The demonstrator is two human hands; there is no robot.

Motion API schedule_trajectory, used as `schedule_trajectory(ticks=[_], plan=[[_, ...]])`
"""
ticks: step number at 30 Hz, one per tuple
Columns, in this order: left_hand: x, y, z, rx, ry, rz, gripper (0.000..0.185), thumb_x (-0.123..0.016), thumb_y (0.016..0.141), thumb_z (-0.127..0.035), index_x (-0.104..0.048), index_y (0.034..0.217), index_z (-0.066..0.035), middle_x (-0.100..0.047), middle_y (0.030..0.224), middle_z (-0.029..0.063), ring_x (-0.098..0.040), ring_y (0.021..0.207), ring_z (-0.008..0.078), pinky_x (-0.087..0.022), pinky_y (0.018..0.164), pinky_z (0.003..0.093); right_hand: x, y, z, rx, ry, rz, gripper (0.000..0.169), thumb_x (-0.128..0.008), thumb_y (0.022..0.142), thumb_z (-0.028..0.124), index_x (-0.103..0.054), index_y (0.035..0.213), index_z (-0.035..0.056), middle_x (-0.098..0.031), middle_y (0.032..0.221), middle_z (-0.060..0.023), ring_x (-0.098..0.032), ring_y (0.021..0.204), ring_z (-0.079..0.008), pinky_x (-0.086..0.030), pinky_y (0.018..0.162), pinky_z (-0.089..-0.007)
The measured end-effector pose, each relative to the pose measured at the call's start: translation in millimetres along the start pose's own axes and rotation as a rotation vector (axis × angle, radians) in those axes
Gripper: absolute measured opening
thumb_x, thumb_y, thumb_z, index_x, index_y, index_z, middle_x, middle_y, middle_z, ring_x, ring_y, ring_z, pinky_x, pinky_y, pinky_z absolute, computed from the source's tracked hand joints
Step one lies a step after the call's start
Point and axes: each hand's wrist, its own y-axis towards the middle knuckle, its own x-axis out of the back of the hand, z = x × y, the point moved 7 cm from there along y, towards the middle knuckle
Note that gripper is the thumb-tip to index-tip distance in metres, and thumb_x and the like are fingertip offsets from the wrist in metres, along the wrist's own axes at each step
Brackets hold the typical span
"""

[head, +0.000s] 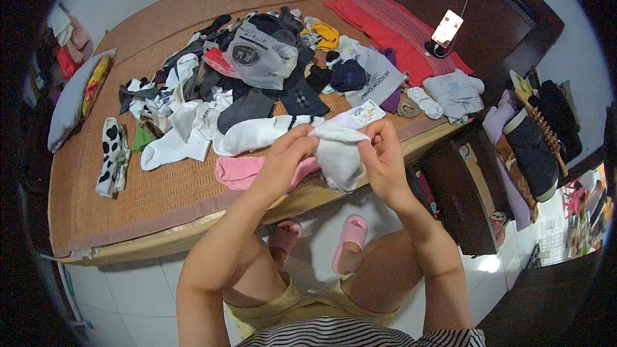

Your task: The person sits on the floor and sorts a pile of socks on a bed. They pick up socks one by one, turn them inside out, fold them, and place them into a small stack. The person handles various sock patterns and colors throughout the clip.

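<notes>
A white sock (pixel 340 156) hangs between my hands above the bed's front edge. My left hand (pixel 292 147) pinches it on one side, and my right hand (pixel 384 149) grips the opposite side. Under and behind my left wrist lies a pink sock (pixel 238 172) on the woven mat. Just beyond my hands is a white sock with dark stripes (pixel 258 133). A pale lilac sock bearing a printed card label (pixel 368 113) lies behind the held one. Farther left, a white sock (pixel 166 149) lies flat, and a black-spotted white sock (pixel 113 159) rests apart from the pile.
A large heap of socks with a printed plastic bag (pixel 258 55) covers the middle of the woven mat (pixel 159 207). Folded light-blue cloth (pixel 454 94) sits at the right edge. A lit phone (pixel 447 28) on a cable stands near the red cloth (pixel 405 33). A dark cabinet (pixel 453 193) is to the right.
</notes>
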Motion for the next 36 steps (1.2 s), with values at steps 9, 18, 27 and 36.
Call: schedule_trajectory(ticks=[9, 18, 27, 36], plan=[[-4.8, -2.8, 2.5, -0.046, 0.088, 0.052, 0.021, -0.057, 0.089, -0.022, -0.053, 0.103, -0.006, -0.053, 0.085, -0.0039, -0.047, 0.072, 0.0028, -0.037, 0.061, 0.0181, -22.1, -2.6, 5.4, -0.146, 0.174, 0.132, 0.035, -0.064, 0.082, 0.001, -0.045, 0.111, 0.0016, -0.057, 0.085, -0.0026, -0.054, 0.076, -0.0062, -0.044, 0.067, -0.0198], [-2.9, -2.0, -4.9, -0.136, 0.053, -0.017, 0.016, -0.053, 0.093, -0.015, -0.054, 0.105, -0.004, -0.057, 0.092, -0.0006, -0.052, 0.084, 0.0047, -0.043, 0.072, 0.0204, -18.8, -3.8, 1.5, -0.279, 0.162, 0.139, 0.019, -0.061, 0.088, 0.013, -0.057, 0.103, 0.0028, -0.056, 0.084, 0.0022, -0.050, 0.074, -0.0023, -0.040, 0.064, -0.0174], [-11.8, -2.9, 1.8, -0.162, 0.163, -0.018, 0.016, -0.055, 0.092, -0.016, -0.053, 0.102, -0.003, -0.055, 0.088, -0.0012, -0.051, 0.081, 0.0048, -0.042, 0.071, 0.0210, -5.7, -4.7, -1.5, -0.210, 0.018, 0.119, 0.013, -0.063, 0.085, 0.008, -0.054, 0.093, 0.0032, -0.055, 0.083, 0.0016, -0.050, 0.073, -0.0022, -0.041, 0.064, -0.0163], [-10.3, -5.5, 6.8, -0.167, 0.250, -0.112, 0.016, -0.056, 0.091, -0.016, -0.052, 0.096, -0.003, -0.052, 0.082, -0.0014, -0.047, 0.075, 0.0034, -0.040, 0.066, 0.0192, -13.3, -2.6, -5.0, -0.201, -0.121, 0.218, 0.023, -0.070, 0.078, 0.007, -0.055, 0.095, 0.0044, -0.054, 0.089, 0.0029, -0.049, 0.076, -0.0019, -0.040, 0.067, -0.0173]])
